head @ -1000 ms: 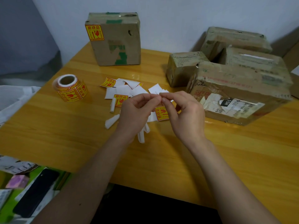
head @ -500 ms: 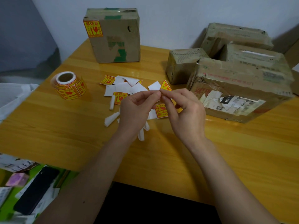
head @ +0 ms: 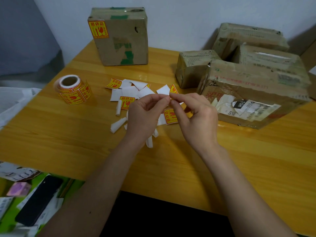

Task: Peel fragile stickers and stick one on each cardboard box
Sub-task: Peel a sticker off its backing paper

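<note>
Over the middle of the wooden table [head: 68,144], my left hand [head: 145,113] and my right hand [head: 196,117] meet fingertip to fingertip. They pinch a yellow fragile sticker [head: 173,90] whose corner stands up above the fingers, with its white backing [head: 163,90] beside it. Loose cut stickers [head: 126,102] and white backing scraps [head: 118,125] lie under and behind the hands. A sticker roll [head: 73,90] stands at the left. The box at the back left [head: 119,36] carries a fragile sticker [head: 98,29]. Several boxes are grouped at the right, the nearest [head: 253,93] bearing a torn shipping label.
A small box [head: 191,67] and two larger ones [head: 248,36] stand behind the nearest right box. Left of the table lies white plastic [head: 12,101]. Below the table's front edge are a black phone [head: 39,199], papers and a pink block [head: 18,188].
The yellow sticker corner has come up above my fingertips, separating from the white backing. Both hands stay almost in the same spot.
</note>
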